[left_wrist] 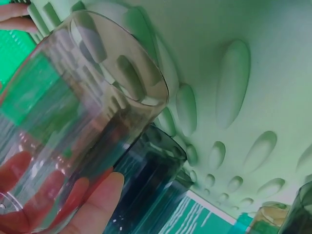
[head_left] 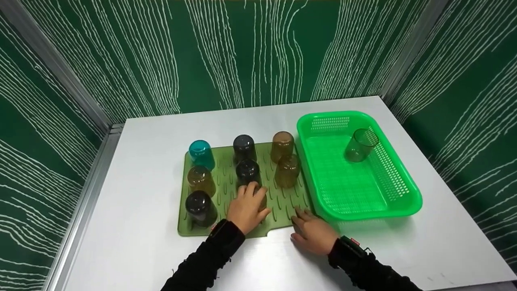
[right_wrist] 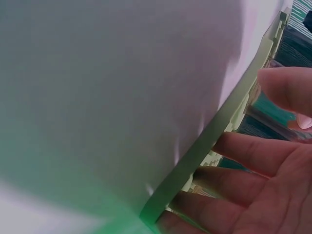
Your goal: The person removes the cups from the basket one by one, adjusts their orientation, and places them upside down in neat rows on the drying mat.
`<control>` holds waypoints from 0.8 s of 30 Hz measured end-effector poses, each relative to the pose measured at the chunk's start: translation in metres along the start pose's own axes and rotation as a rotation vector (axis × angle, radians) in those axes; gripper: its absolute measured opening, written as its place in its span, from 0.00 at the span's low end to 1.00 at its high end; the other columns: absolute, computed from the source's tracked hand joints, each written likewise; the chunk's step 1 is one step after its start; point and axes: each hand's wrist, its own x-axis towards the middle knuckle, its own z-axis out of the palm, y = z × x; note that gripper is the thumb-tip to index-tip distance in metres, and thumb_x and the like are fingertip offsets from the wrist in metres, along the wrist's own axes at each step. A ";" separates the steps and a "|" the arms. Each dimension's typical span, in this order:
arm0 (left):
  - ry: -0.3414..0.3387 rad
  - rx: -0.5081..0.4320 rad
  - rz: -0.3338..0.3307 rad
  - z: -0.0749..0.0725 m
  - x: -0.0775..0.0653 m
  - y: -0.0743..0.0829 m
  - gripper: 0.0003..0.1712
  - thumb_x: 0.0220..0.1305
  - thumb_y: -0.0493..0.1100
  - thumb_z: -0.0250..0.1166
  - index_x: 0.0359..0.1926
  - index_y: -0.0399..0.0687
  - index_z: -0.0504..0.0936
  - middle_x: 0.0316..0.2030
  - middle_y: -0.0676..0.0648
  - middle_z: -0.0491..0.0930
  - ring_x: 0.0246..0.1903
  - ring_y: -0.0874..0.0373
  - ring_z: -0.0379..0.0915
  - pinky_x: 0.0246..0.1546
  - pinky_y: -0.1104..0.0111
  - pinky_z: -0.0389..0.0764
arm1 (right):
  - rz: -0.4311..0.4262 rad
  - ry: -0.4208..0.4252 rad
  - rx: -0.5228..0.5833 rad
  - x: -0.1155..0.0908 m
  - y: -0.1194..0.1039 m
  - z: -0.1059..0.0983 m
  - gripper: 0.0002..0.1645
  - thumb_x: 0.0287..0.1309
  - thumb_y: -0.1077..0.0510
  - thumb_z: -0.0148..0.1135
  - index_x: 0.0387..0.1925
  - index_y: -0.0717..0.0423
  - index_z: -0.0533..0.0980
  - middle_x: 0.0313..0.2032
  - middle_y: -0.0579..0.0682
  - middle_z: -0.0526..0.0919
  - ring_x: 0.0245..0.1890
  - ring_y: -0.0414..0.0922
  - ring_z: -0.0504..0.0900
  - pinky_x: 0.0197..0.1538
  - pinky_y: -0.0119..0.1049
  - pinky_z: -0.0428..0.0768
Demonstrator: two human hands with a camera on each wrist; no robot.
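Observation:
My left hand [head_left: 246, 208] reaches over the front middle of a green drying mat [head_left: 282, 218] and grips a see-through brownish glass [left_wrist: 97, 92], fingers and thumb around its sides. The glass is mouth down, its rim close over the mat's raised ridges in the left wrist view. Right behind it stands a dark glass [head_left: 247, 169], upside down. My right hand [head_left: 317, 233] rests at the mat's front right corner, its fingers [right_wrist: 243, 151] stretched over the edge and the thumb held apart.
Upside-down glasses line the mat: teal [head_left: 201, 153], amber [head_left: 200, 180] and black [head_left: 200, 208] at left, dark grey [head_left: 244, 148] behind, brown [head_left: 282, 145] and amber-brown [head_left: 287, 171] at right. A green basket [head_left: 319, 198] beside the mat holds one tilted olive glass [head_left: 359, 147].

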 end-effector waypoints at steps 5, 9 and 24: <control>-0.014 -0.001 -0.005 -0.001 0.001 0.001 0.33 0.59 0.62 0.68 0.62 0.55 0.74 0.62 0.43 0.71 0.58 0.45 0.71 0.41 0.61 0.84 | -0.019 0.050 0.020 0.001 -0.001 -0.003 0.30 0.63 0.48 0.62 0.60 0.64 0.75 0.65 0.64 0.72 0.64 0.64 0.72 0.63 0.58 0.72; -0.013 0.015 -0.002 -0.003 0.002 0.002 0.34 0.59 0.63 0.67 0.62 0.55 0.75 0.62 0.43 0.70 0.56 0.45 0.70 0.45 0.59 0.82 | -0.099 0.128 0.011 0.001 -0.003 -0.008 0.26 0.63 0.51 0.62 0.58 0.62 0.76 0.60 0.61 0.78 0.60 0.60 0.77 0.60 0.55 0.76; 0.174 -0.161 0.041 -0.025 0.014 0.029 0.32 0.66 0.54 0.65 0.65 0.45 0.71 0.66 0.37 0.68 0.68 0.38 0.62 0.67 0.54 0.69 | -0.232 0.495 0.199 -0.004 -0.005 -0.070 0.22 0.61 0.62 0.66 0.57 0.60 0.77 0.55 0.56 0.82 0.57 0.53 0.80 0.58 0.50 0.79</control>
